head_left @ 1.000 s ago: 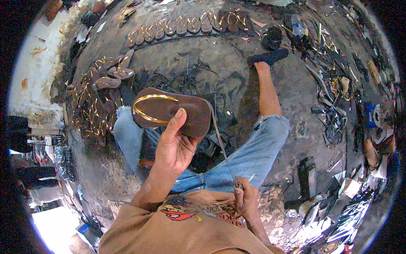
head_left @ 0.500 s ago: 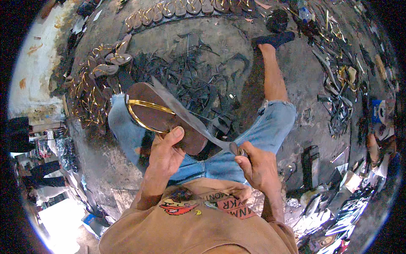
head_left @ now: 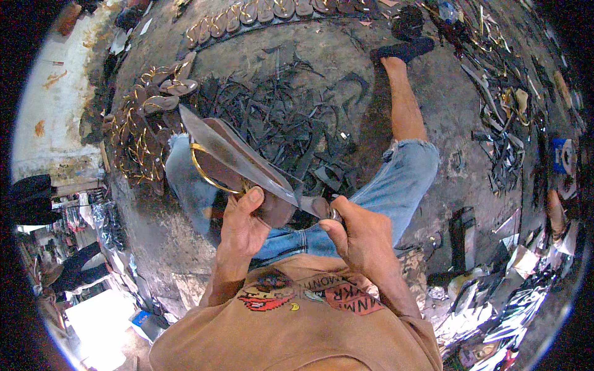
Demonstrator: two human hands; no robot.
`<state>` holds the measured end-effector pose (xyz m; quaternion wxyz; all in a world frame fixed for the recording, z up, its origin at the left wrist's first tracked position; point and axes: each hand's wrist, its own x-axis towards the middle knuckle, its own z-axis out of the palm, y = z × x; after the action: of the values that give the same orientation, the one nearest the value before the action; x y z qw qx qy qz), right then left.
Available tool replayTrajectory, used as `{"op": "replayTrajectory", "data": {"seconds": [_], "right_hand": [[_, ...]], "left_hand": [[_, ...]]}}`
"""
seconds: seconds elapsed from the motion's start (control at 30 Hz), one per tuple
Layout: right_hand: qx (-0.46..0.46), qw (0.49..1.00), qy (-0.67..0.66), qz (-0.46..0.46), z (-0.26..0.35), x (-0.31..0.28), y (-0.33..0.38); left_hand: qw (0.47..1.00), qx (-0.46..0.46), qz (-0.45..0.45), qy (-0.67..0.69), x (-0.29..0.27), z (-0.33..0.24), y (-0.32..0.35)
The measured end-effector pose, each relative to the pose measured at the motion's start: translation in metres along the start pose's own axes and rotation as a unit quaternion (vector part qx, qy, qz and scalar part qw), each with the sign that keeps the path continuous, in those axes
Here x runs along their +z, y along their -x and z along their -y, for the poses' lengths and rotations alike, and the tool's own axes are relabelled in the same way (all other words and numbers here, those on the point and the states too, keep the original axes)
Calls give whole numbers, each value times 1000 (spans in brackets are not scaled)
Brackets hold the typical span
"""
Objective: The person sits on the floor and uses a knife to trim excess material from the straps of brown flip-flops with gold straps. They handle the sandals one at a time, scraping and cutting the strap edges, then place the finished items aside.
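Note:
My left hand [head_left: 244, 219] is closed on the near end of a brown sandal [head_left: 218, 168] with gold straps, its thumb on top of the sole. The sandal is held above my lap, pointing away and to the left. In my right hand [head_left: 362, 235], the fingers are wrapped round the handle of a wide-bladed knife [head_left: 238, 151]. The grey blade lies along the sandal's right side and covers part of its sole and strap. From this view I cannot tell how far the edge touches the sole.
Dark offcut strips [head_left: 272, 111] lie heaped on the floor between my legs. A pile of gold-strapped sandals [head_left: 145, 123] is at the left. A row of sandals [head_left: 266, 13] stands at the far side. More scraps [head_left: 504, 154] lie at the right, beyond my outstretched leg [head_left: 405, 102].
The knife has moved left and now covers more of the sandal. My right hand has come closer to my left hand, which keeps its hold on the sandal.

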<state>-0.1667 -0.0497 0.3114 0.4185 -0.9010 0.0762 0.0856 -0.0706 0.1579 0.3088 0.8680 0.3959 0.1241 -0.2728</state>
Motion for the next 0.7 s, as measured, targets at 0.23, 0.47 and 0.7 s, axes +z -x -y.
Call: {"op": "replayTrajectory", "data": {"seconds": [0.23,0.47,0.7], "right_hand": [[12,996,-81,34,21,10,-19],[22,988,-133,71,-46,23,49],[78,978,-89,173,-43,16,61]], "left_hand": [[997,-3,-50,-64,-3,11,10],[998,13,-60,-24,5,8,25],[995,3,-86,-42,-7,7,24]]}}
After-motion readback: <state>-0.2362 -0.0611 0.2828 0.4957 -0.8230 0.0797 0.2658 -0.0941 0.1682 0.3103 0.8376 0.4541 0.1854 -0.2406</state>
